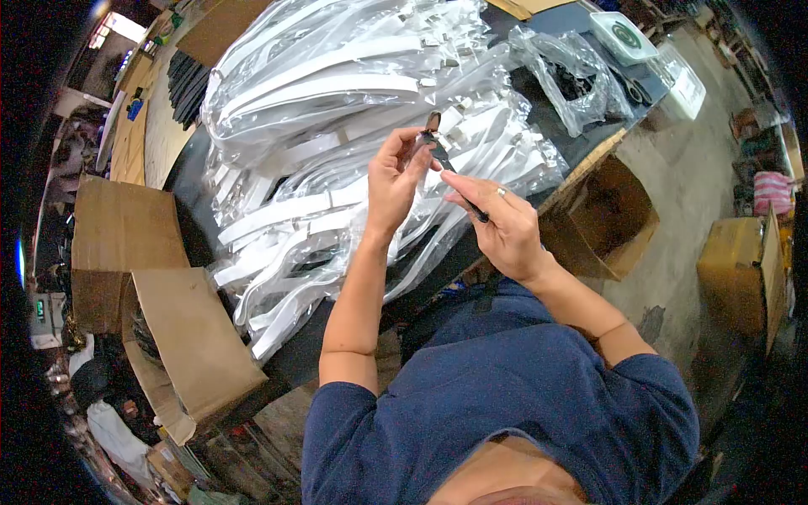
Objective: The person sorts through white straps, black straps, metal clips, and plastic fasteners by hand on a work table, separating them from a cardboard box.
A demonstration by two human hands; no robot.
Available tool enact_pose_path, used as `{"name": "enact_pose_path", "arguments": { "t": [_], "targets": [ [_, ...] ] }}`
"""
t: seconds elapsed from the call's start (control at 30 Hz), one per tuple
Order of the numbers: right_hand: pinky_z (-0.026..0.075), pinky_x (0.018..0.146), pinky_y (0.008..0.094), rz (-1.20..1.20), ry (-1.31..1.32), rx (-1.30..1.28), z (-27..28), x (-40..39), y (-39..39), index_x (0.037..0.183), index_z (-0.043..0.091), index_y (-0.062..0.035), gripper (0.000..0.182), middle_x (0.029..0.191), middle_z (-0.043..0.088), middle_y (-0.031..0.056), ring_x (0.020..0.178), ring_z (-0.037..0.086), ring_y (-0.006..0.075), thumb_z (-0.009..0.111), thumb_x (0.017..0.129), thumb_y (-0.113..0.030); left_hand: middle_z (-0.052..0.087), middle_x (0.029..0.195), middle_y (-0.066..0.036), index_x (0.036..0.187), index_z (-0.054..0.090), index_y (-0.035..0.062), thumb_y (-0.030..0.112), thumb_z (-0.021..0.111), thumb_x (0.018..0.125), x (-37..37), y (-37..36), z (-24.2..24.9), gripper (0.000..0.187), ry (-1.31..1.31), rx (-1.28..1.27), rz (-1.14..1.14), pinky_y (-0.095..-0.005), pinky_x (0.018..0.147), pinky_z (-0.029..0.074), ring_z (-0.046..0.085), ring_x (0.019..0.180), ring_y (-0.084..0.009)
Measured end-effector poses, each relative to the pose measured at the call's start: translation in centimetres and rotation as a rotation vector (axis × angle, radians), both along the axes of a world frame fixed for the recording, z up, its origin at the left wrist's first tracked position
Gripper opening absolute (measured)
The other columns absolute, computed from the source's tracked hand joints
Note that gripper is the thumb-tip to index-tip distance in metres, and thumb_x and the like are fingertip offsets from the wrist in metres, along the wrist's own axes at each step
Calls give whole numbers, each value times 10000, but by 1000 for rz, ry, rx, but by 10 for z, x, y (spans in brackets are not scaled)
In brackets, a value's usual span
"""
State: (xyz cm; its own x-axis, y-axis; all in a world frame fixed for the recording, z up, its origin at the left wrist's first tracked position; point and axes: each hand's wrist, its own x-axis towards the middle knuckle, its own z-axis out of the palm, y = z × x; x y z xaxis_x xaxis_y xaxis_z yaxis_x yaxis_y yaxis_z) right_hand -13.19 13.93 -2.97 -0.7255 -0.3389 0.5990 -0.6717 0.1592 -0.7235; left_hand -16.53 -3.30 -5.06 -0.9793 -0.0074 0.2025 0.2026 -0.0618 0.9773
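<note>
Both hands are raised over a pile of white straps in clear plastic bags (337, 97). My left hand (396, 181) pinches a small dark piece with a brownish tip (433, 123) between thumb and fingers. My right hand (505, 220), with a ring on one finger, is closed around a slim black tool (481, 214). The tool slants from the right palm up towards the dark piece at the left fingertips. Where the two meet, the detail is too small to make out.
An open cardboard box (198, 337) stands at the left, another (610, 215) right of the table. Clear plastic with black items (572, 80), scissors (637, 91) and a lidded tub (624, 38) lie at the upper right. A further box (732, 273) stands on the floor.
</note>
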Motion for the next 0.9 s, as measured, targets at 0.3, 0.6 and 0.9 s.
{"name": "enact_pose_path", "arguments": {
  "t": [0.3,0.6,0.9],
  "targets": [
    [475,732,372,-135,158,106,7,8,10,1107,609,-35,501,887,610,109,826,589,266,556,626,96,620,923,-58,1041,568,-16,12,532,873,8,-1,2,175,-51,-74,16,-225,720,451,578,822,-109],
    [468,875,365,-131,256,-159,-22,17,16,1092,542,56,309,1127,549,187,1011,567,312,508,799,-35,634,993,-186,1071,533,-65,-11,547,856,12,2,-5,222,-48,-186,-50,-278,769,503,623,855,-177],
    [452,862,349,-177,184,-173,-36,8,28,1038,552,73,305,1007,555,169,977,536,299,525,754,-34,616,999,-139,1076,504,-60,-1,529,879,14,5,-3,207,-42,-338,-77,-262,794,481,598,891,-154]
  ]
}}
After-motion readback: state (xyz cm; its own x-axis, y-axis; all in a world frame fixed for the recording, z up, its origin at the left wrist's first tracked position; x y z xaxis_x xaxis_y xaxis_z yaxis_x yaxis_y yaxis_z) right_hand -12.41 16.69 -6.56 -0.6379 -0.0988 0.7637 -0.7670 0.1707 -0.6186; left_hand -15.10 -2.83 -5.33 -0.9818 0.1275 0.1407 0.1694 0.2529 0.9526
